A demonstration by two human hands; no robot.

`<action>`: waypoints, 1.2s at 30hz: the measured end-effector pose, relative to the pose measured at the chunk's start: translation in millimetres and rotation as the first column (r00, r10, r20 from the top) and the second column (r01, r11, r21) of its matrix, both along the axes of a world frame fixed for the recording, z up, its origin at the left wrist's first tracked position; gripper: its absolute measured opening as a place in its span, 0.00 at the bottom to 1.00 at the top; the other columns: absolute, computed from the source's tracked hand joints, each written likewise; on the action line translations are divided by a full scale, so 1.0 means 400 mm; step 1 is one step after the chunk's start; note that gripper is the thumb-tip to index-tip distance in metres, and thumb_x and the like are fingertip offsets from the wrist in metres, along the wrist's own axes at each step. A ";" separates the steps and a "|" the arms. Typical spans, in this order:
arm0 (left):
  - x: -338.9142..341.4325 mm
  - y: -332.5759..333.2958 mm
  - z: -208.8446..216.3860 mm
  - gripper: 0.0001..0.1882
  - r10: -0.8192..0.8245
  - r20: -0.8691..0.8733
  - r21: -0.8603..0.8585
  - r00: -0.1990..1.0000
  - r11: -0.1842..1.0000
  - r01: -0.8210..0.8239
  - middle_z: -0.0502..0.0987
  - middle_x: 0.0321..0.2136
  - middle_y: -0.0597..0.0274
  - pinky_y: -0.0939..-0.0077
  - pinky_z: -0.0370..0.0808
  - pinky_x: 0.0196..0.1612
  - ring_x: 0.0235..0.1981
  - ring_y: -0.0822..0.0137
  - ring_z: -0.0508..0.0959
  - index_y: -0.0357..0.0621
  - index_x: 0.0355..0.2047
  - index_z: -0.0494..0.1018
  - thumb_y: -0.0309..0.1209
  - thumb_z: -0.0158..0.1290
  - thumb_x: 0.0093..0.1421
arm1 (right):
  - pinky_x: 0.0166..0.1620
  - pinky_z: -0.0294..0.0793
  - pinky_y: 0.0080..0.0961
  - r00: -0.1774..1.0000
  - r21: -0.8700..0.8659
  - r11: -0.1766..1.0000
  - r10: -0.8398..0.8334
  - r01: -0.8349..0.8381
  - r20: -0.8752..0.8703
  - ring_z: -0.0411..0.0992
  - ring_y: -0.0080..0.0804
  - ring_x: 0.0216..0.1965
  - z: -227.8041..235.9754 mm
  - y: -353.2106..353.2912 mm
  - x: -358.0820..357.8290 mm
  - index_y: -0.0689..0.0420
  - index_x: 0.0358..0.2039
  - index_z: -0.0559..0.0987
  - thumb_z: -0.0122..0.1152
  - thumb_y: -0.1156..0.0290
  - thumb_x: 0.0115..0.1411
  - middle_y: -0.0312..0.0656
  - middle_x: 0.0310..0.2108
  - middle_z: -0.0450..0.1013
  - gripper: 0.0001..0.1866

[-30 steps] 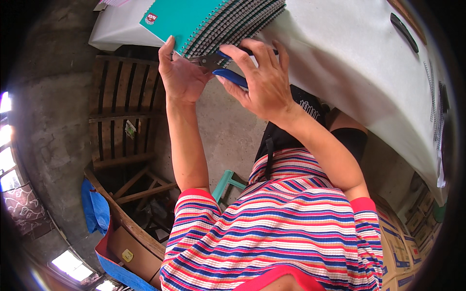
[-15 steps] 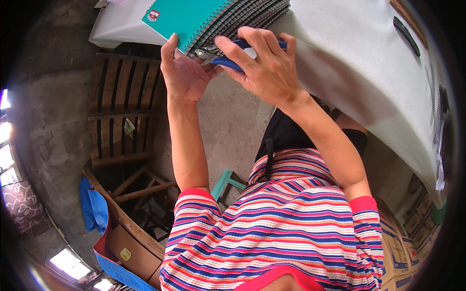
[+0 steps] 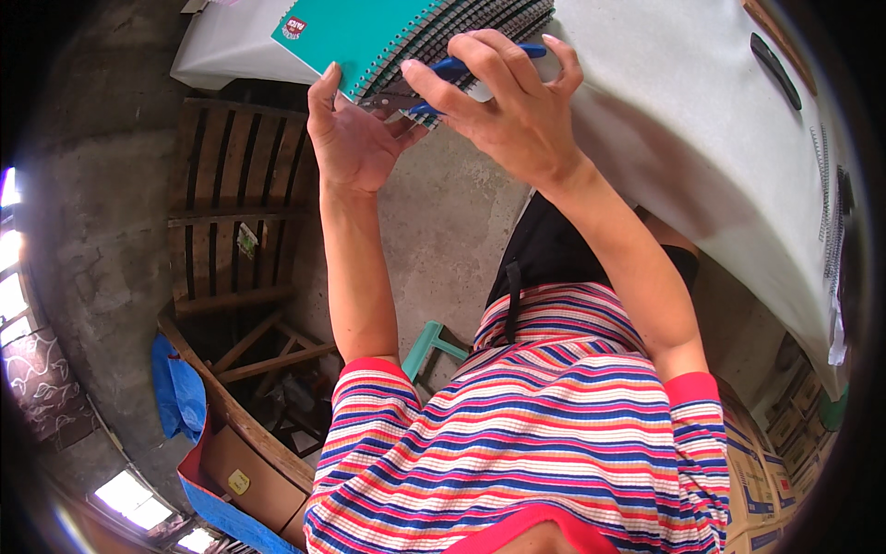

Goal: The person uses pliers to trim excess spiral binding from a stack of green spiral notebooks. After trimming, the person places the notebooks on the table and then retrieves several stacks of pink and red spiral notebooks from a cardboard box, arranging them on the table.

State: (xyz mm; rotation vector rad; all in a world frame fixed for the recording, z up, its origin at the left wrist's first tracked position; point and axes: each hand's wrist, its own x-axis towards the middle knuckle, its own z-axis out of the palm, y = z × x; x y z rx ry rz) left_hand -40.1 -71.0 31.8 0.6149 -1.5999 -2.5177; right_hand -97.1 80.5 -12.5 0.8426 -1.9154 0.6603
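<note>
A stack of spiral notebooks with a teal cover (image 3: 355, 32) lies at the table's near edge, its coil bindings facing right. My left hand (image 3: 355, 138) grips the stack's near corner, thumb on the cover and fingers underneath. In my right hand (image 3: 517, 111) is a pair of blue-handled pliers (image 3: 452, 66), its fingers curled round the handles. The pliers' metal head reaches the coil ends at the corner beside my left fingers; its tips are partly hidden.
A white-covered table (image 3: 664, 102) runs along the top and right. On it lie a black knife-like tool (image 3: 773, 69) and loose wire coils (image 3: 824, 185). A slatted wooden bench (image 3: 235, 185) stands left, near a teal stool (image 3: 429, 349), a blue-edged box (image 3: 245, 462) and stacked cartons (image 3: 752, 466).
My right hand has shifted slightly right and up, and its fingers have loosened round the pliers, whose handles sit differently. The left hand and notebooks stay nearly in place.
</note>
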 end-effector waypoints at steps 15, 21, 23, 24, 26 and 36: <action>-0.003 0.008 0.007 0.37 0.020 -0.078 0.009 0.997 1.000 -0.020 0.70 0.46 0.53 0.58 0.72 0.44 0.46 0.55 0.72 0.39 0.54 0.58 0.55 0.44 0.53 | 0.36 0.67 0.36 0.821 -0.240 0.934 0.348 -0.264 0.452 0.70 0.30 0.35 0.016 0.002 0.055 0.42 0.40 0.76 0.63 0.47 0.45 0.30 0.33 0.70 0.22; -0.003 0.015 0.004 0.40 0.057 -0.093 -0.034 0.994 0.998 -0.060 0.69 0.46 0.51 0.55 0.70 0.46 0.45 0.53 0.71 0.40 0.56 0.53 0.56 0.46 0.51 | 0.28 0.73 0.31 0.697 -0.382 0.872 0.478 -0.305 0.534 0.74 0.38 0.25 0.007 -0.010 0.076 0.50 0.38 0.76 0.62 0.50 0.50 0.37 0.26 0.72 0.20; -0.005 0.020 0.004 0.40 0.077 -0.104 -0.007 0.992 0.997 -0.078 0.68 0.46 0.51 0.55 0.70 0.46 0.45 0.53 0.71 0.40 0.56 0.53 0.55 0.47 0.51 | 0.27 0.74 0.29 0.636 -0.464 0.826 0.551 -0.320 0.541 0.73 0.36 0.23 -0.009 -0.021 0.080 0.53 0.37 0.75 0.61 0.52 0.52 0.38 0.24 0.71 0.19; -0.006 0.024 0.006 0.36 0.084 -0.107 0.026 0.991 0.996 -0.082 0.70 0.45 0.52 0.57 0.71 0.46 0.44 0.54 0.72 0.40 0.54 0.57 0.53 0.47 0.52 | 0.27 0.74 0.29 0.603 -0.505 0.800 0.586 -0.325 0.541 0.73 0.35 0.22 -0.013 -0.025 0.082 0.54 0.37 0.75 0.60 0.53 0.54 0.38 0.23 0.71 0.19; -0.001 0.023 0.008 0.30 0.105 -0.110 0.093 0.988 0.991 -0.095 0.73 0.44 0.53 0.62 0.72 0.44 0.43 0.57 0.73 0.39 0.49 0.65 0.51 0.46 0.55 | 0.26 0.74 0.28 0.213 -0.642 0.723 0.690 -0.256 0.692 0.73 0.35 0.22 0.015 -0.021 0.108 0.57 0.37 0.74 0.59 0.55 0.55 0.39 0.23 0.72 0.18; -0.002 0.011 0.003 0.38 0.020 -0.069 -0.020 0.997 1.000 -0.021 0.69 0.46 0.50 0.58 0.72 0.44 0.46 0.56 0.71 0.40 0.55 0.54 0.55 0.43 0.53 | 0.36 0.71 0.37 0.318 -0.642 0.719 0.695 -0.268 0.645 0.72 0.41 0.34 0.025 -0.002 0.134 0.58 0.43 0.69 0.59 0.57 0.55 0.48 0.31 0.70 0.21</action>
